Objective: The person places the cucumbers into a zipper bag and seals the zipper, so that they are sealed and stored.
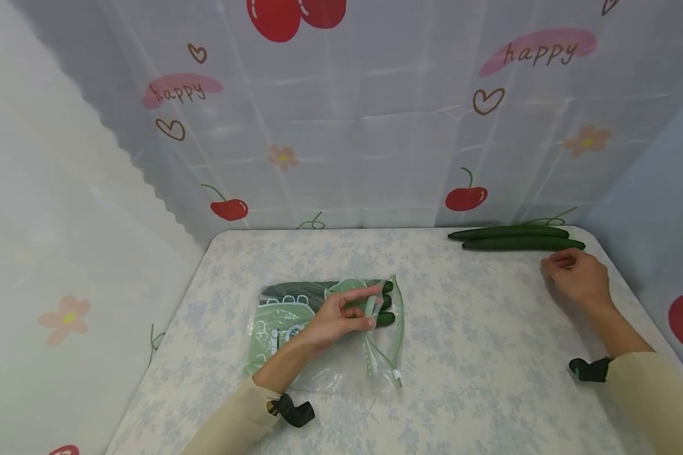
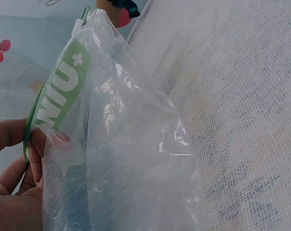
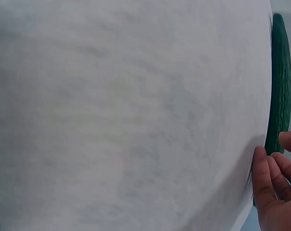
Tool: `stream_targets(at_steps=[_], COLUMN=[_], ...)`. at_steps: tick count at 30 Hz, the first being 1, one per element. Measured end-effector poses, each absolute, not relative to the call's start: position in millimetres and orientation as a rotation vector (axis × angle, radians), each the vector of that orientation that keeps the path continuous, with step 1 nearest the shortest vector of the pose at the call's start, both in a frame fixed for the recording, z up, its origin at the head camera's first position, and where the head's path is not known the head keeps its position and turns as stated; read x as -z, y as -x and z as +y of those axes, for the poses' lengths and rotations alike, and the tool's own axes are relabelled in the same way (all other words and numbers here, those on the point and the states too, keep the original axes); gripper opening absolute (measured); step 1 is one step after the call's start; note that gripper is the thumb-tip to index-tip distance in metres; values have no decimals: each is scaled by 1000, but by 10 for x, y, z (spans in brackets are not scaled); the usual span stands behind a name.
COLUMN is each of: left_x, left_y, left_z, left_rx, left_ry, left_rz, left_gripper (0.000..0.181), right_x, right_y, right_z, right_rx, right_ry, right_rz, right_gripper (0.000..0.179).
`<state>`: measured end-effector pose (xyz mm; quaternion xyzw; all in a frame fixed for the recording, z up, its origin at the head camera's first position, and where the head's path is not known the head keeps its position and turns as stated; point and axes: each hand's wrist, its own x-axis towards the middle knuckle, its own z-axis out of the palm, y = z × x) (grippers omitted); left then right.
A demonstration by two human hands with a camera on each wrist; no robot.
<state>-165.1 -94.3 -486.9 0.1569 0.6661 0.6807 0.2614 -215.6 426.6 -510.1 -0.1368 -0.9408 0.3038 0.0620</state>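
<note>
A clear plastic zip bag (image 1: pixel 264 341) with green print and a green slider edge lies on the table at centre-left. Inside it are cucumbers (image 1: pixel 384 319), three of whose ends show near the bag's mouth. My left hand (image 1: pixel 332 319) reaches over the bag and pinches its rim between thumb and fingers; the left wrist view shows the bag wall (image 2: pixel 140 125) raised beside those fingers. At the back right, two more cucumbers (image 1: pixel 523 243) lie side by side. Just in front of their right end hovers my right hand (image 1: pixel 580 278), fingers loosely bent and holding nothing.
The table (image 1: pixel 461 379) carries a pale cloth with a blue floral pattern. Its back edge meets a hanging curtain (image 1: pixel 364 158) printed with cherries and hearts. More curtain stands along the left and right sides. A black wrist camera mount (image 1: pixel 296 412) sits on the left forearm.
</note>
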Motion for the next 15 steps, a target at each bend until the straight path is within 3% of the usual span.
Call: stream_targets(at_steps=[9, 15], left_x=[4881, 4855], left_y=[1649, 1640], left_z=[-939, -943], left_rx=[-1838, -1838], left_ry=[-413, -415], left_rz=[1811, 1822], left_gripper=[70, 69], right_x=[5078, 5061], right_y=[2293, 2398], right_z=[4612, 4719], right_rx=[-1110, -1167], right_ry=[744, 622], right_rz=[-2755, -2838], right_gripper=[68, 84])
